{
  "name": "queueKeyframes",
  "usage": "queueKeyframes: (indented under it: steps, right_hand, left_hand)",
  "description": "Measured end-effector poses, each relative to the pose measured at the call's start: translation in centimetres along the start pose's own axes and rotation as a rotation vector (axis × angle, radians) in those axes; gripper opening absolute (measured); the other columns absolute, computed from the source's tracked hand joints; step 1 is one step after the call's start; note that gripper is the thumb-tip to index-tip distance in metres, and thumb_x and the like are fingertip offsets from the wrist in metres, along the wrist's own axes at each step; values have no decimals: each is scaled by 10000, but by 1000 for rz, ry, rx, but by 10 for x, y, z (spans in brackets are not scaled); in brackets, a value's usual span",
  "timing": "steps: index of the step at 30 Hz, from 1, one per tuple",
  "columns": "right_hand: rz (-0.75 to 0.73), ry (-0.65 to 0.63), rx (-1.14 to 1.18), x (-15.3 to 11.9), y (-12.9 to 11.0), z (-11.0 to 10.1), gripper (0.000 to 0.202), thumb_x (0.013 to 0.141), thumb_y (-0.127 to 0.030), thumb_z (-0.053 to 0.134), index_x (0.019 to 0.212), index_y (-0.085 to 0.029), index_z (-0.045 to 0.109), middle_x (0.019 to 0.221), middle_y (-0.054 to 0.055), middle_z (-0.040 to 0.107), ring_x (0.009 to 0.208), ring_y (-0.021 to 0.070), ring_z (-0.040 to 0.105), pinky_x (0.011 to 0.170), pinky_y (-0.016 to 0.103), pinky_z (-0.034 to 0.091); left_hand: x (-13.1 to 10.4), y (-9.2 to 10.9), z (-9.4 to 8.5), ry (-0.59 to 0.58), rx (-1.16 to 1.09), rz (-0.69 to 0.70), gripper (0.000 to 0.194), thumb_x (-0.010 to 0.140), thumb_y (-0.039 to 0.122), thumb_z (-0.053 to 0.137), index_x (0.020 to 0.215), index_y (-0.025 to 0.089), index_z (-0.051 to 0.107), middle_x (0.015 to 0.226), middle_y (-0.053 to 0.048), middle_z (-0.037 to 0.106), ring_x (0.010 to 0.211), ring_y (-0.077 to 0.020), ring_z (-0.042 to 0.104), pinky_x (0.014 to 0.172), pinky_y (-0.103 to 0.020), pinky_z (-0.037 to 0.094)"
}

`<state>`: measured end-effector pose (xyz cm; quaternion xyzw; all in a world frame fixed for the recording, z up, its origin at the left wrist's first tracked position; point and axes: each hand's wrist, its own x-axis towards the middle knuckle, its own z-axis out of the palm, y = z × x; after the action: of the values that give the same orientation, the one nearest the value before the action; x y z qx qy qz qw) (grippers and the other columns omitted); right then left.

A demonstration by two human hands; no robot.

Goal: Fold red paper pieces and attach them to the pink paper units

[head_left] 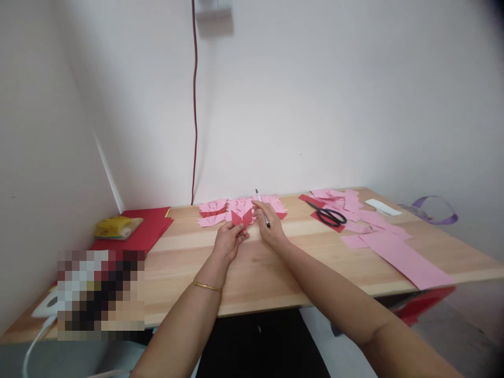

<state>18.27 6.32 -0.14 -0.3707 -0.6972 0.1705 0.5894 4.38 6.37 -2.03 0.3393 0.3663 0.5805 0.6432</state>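
My left hand (230, 239) pinches a small red paper piece (241, 218) with a V-shaped notch in its upper edge. Close beside it, my right hand (271, 226) is closed round a slim pen (258, 195), whose dark end points up toward the wall. Just beyond both hands lie rows of pink paper pieces (212, 206) with notched ends and some marks on them. A few red pieces (214, 213) lie among the pink ones. My hands partly cover the middle of these rows.
Black-handled scissors (331, 217) rest at right, near pink paper scraps (346, 199) and a long pink strip (405, 257). Red sheets (153, 226) with a yellow packet (118, 228) lie at left. A purple ribbon loop (437, 210) extends past the table's right edge.
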Motion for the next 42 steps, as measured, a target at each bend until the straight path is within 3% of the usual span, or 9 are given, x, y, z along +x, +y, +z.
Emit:
queueKeyframes:
  steps: [3, 5, 9, 12, 16, 19, 23, 27, 42]
  right_hand:
    - [-15, 1, 50, -2, -5, -3, 401, 943, -375, 283, 1267, -215, 457, 1114, 106, 578, 1019, 199, 560, 926, 390, 423]
    - [-5, -4, 70, -3, -10, -3, 379, 932, -394, 321, 1224, -218, 487, 1114, 102, 589, 1012, 204, 568, 908, 381, 434]
    - [85, 65, 36, -6, -15, -3, 233, 862, -425, 483, 909, -212, 566, 820, 44, 607, 746, 174, 571, 714, 319, 468]
    - [149, 46, 77, -8, -15, -1, 253, 892, -418, 426, 835, -207, 553, 649, 4, 548, 615, 146, 531, 641, 293, 452]
    - [150, -72, 180, -10, -10, 5, 279, 905, -393, 392, 992, -206, 580, 784, 41, 632, 732, 165, 609, 713, 307, 482]
    - [141, -55, 144, -11, -9, 10, 252, 877, -383, 442, 989, -208, 585, 859, 50, 639, 760, 168, 612, 724, 307, 482]
    - [161, 28, 98, -11, -13, 12, 207, 857, -373, 464, 912, -200, 564, 747, 22, 601, 654, 147, 566, 619, 272, 456]
    - [216, -19, 120, -11, -13, 12, 196, 858, -354, 451, 902, -195, 556, 660, 2, 591, 610, 141, 574, 604, 261, 460]
    - [257, -102, 77, -10, -5, 14, 88, 757, -237, 508, 790, -192, 575, 678, -8, 641, 628, 132, 604, 594, 239, 466]
  left_hand:
    - [0, 1, 1, 34, 10, 21, 286, 532, 207, 773, 758, 130, 616, 627, 13, 586, 526, -73, 521, 605, -273, 500]
    - [0, 2, 1, 47, 13, 35, 276, 529, 207, 766, 747, 129, 615, 612, 15, 578, 524, -75, 520, 603, -272, 500]
    - [-1, 2, 1, 58, 20, 45, 260, 525, 207, 760, 729, 131, 617, 606, 16, 577, 527, -77, 518, 603, -272, 501]
    - [-1, 2, 1, 51, 21, 48, 258, 526, 206, 765, 719, 131, 613, 610, 15, 582, 532, -74, 517, 601, -262, 495]
    - [-3, 3, 2, 13, 18, 41, 287, 529, 214, 770, 759, 128, 621, 664, -10, 626, 547, -76, 533, 604, -253, 482]
    - [-2, 3, 2, -2, 20, 41, 289, 533, 219, 767, 769, 127, 628, 662, -9, 628, 538, -74, 531, 602, -250, 475]
    - [-1, 1, 1, 11, 19, 50, 274, 528, 208, 767, 752, 126, 632, 616, 8, 601, 536, -76, 528, 611, -250, 479]
    - [-3, 2, 2, 1, 17, 54, 263, 540, 212, 763, 749, 124, 629, 613, 2, 609, 552, -83, 544, 624, -249, 479]
    - [-2, 0, 4, 10, 25, 75, 216, 523, 189, 756, 672, 119, 616, 582, 2, 607, 535, -85, 541, 603, -243, 471]
